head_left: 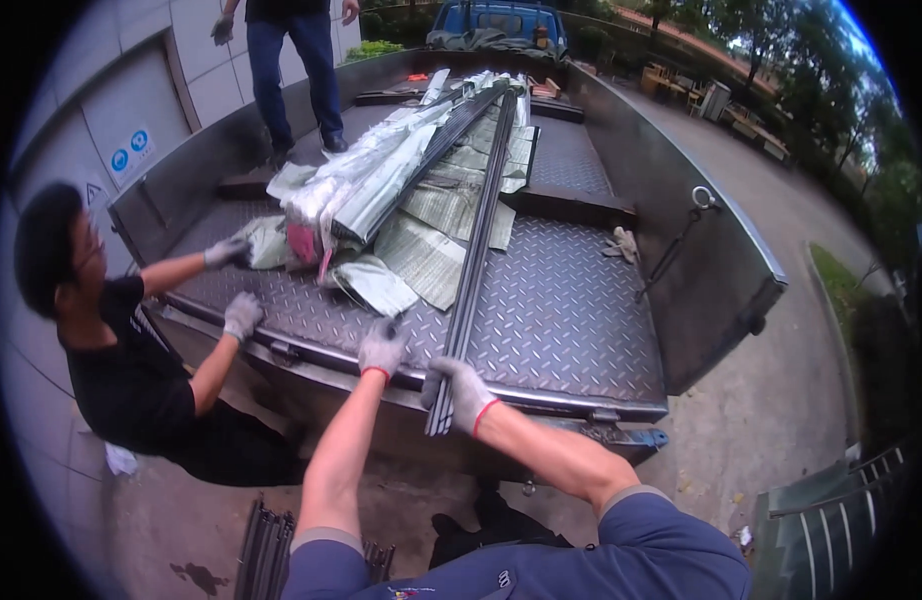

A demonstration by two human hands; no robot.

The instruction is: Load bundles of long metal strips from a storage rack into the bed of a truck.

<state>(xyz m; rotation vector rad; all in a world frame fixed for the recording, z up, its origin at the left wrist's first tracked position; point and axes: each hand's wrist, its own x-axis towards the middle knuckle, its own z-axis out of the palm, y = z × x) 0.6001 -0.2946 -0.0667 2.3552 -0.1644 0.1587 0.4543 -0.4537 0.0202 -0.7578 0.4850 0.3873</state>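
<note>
My right hand [467,394], in a pale work glove with a red cuff, is wrapped around the near end of a bundle of long dark metal bars [478,245]. The bars slope up the truck bed and stick out past its rear edge. Just left of them, my left hand [382,352], gloved alike, is at the bed's rear edge [311,358] with its fingers stretched forward and nothing visible in it. Beyond lies a larger bundle of bars [381,190] in torn white and greenish wrapping [436,215].
A co-worker [131,340] at left has one gloved hand by the wrapping, the other at the bed's edge. Another person [296,70] stands on the bed. Side walls [681,200] flank the ridged metal floor [571,310]. More dark bars [266,550] are on the ground below.
</note>
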